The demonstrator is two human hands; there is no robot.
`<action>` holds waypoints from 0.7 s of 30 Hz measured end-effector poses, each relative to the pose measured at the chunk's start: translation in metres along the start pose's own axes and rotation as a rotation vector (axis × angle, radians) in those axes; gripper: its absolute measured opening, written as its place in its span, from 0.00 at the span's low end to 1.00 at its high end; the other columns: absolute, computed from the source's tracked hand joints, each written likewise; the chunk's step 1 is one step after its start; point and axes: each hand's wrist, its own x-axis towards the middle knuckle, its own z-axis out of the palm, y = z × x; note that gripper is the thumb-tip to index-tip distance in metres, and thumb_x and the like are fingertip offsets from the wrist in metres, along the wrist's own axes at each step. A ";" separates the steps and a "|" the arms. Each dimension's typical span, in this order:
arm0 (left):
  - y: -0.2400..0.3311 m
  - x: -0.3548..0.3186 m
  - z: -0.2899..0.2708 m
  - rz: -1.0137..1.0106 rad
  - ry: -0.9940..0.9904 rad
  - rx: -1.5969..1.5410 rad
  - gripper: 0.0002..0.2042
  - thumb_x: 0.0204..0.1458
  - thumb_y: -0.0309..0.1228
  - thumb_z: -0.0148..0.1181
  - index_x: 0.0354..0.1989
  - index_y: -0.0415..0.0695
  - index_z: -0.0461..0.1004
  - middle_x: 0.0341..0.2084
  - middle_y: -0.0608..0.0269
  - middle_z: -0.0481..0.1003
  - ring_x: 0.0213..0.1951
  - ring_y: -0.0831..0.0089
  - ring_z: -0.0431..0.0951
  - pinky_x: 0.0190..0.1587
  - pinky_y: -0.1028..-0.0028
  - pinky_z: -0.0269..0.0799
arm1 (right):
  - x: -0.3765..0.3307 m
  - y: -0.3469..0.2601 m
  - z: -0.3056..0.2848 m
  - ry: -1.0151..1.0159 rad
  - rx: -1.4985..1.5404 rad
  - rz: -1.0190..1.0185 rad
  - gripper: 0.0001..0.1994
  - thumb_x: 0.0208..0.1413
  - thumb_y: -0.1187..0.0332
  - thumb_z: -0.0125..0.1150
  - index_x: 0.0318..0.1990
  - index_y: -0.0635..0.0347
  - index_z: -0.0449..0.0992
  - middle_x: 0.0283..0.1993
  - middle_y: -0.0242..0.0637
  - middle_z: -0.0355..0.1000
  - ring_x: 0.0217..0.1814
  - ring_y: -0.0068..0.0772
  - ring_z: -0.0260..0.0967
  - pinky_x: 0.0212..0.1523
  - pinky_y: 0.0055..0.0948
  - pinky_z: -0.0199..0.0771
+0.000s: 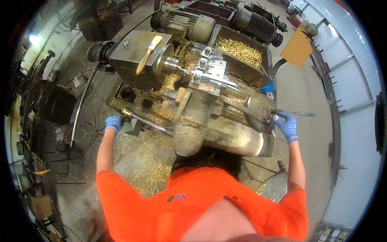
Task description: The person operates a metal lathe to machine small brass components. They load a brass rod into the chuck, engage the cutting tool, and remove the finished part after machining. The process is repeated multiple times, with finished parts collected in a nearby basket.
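Note:
A metal lathe coated in brass-coloured chips stands in front of me. At its lower left, my left hand (113, 124) in a blue glove is closed beside a grey-green block (128, 127); what its fingers hold is hidden. My right hand (287, 127), gloved in blue too, reaches the right end, its fingers closed at the rim of the round handwheel (259, 108), on its small handle. Between the hands lie the chuck (171, 65), the tool post (202, 64) and a long metal lever (151, 123) with a brass-coloured end.
A wooden-handled brush (148, 55) lies on the headstock (133, 52). Behind the carriage, a tray (264, 66) holds many small brass-coloured parts. A metal rod (298, 113) sticks out past the handwheel. Chips cover the floor (145, 161) below; a round perforated stool seat (274, 187) is at right.

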 end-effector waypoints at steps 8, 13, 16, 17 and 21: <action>0.021 -0.025 -0.105 -0.262 0.422 -1.194 0.13 0.48 0.32 0.56 0.39 0.36 0.73 0.26 0.55 0.76 0.30 0.71 0.76 0.34 0.71 0.71 | 0.049 0.136 -0.008 -0.246 -0.712 0.035 0.34 0.38 0.53 0.64 0.56 0.53 0.64 0.55 0.42 0.65 0.57 0.42 0.62 0.57 0.38 0.60; 0.098 -0.026 -0.130 -0.224 0.448 -0.617 0.18 0.45 0.43 0.57 0.32 0.37 0.76 0.26 0.48 0.76 0.30 0.57 0.77 0.36 0.66 0.70 | 0.074 0.130 0.005 -0.370 -0.736 0.294 0.31 0.34 0.52 0.65 0.50 0.52 0.70 0.54 0.41 0.66 0.57 0.42 0.61 0.59 0.38 0.56; 0.102 -0.050 -0.150 -0.270 0.438 -0.798 0.15 0.44 0.39 0.60 0.29 0.36 0.76 0.23 0.49 0.75 0.25 0.63 0.77 0.32 0.70 0.70 | 0.051 0.175 -0.002 -0.352 -0.699 0.395 0.26 0.34 0.53 0.64 0.45 0.52 0.75 0.47 0.42 0.71 0.52 0.43 0.66 0.55 0.38 0.61; 0.098 -0.053 -0.146 -0.334 0.477 -0.783 0.15 0.44 0.38 0.60 0.29 0.36 0.76 0.23 0.49 0.76 0.25 0.63 0.77 0.32 0.70 0.70 | 0.040 0.182 0.004 -0.262 -0.712 0.315 0.24 0.35 0.53 0.64 0.42 0.53 0.75 0.44 0.43 0.72 0.50 0.44 0.67 0.53 0.38 0.63; 0.076 -0.017 -0.107 -0.433 0.621 -0.873 0.15 0.45 0.38 0.60 0.30 0.36 0.76 0.24 0.49 0.76 0.28 0.60 0.77 0.34 0.68 0.69 | 0.011 0.193 0.019 -0.136 -0.707 0.249 0.19 0.35 0.53 0.62 0.35 0.54 0.77 0.35 0.45 0.74 0.40 0.48 0.71 0.42 0.40 0.70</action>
